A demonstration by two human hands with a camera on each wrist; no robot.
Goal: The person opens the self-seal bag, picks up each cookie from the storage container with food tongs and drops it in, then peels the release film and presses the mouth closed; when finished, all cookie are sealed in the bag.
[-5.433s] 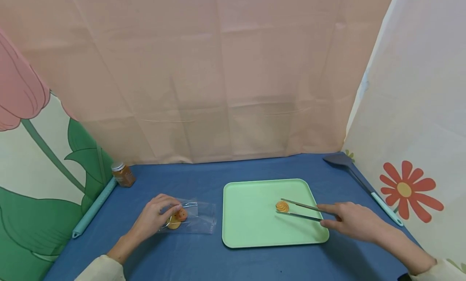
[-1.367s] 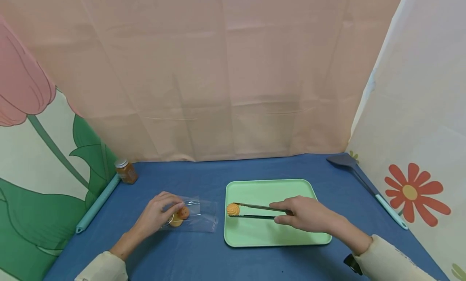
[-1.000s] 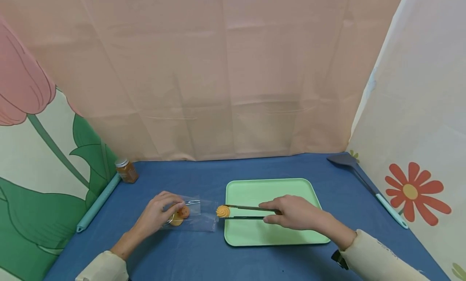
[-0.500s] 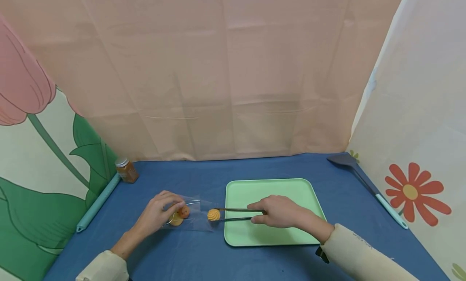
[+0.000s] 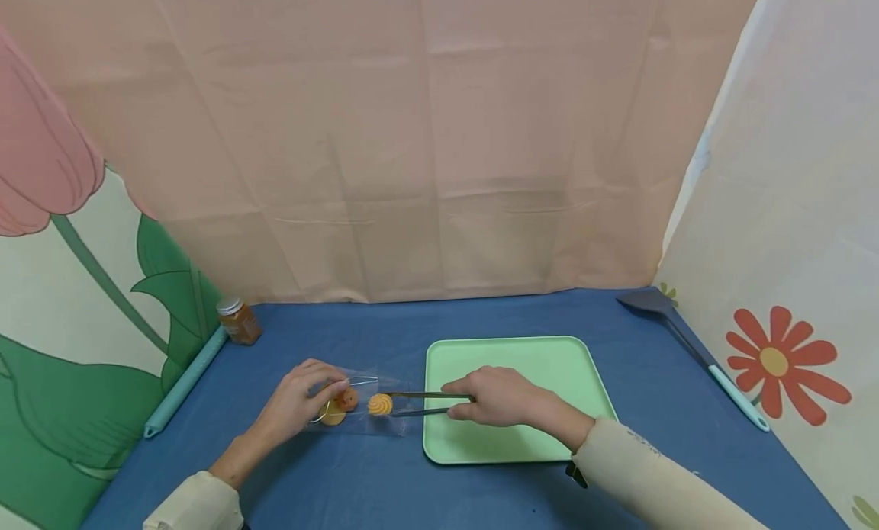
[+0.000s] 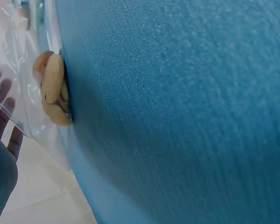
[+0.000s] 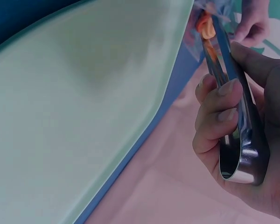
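Observation:
My left hand pinches a clear plastic bag lying on the blue cloth, at its upper film. Inside the bag are several cookies, among them a reddish-brown one and a yellow one; the left wrist view has these cookies edge-on. Metal tongs reach leftward in my right hand, thumb and fingers squeezing their arms. Between the tong tips sits a swirled golden cookie, within the bag's right-hand outline beside the other cookies. Whether it is under the film I cannot tell.
Under my right hand lies a light green tray. A grey spatula with a pale handle lies along the right edge. At the left stand a brown jar with a silver lid and a teal roll.
My right hand has carried the swirled cookie in the tongs leftward, from above the tray across its left edge to the bag. My left hand stays at the bag.

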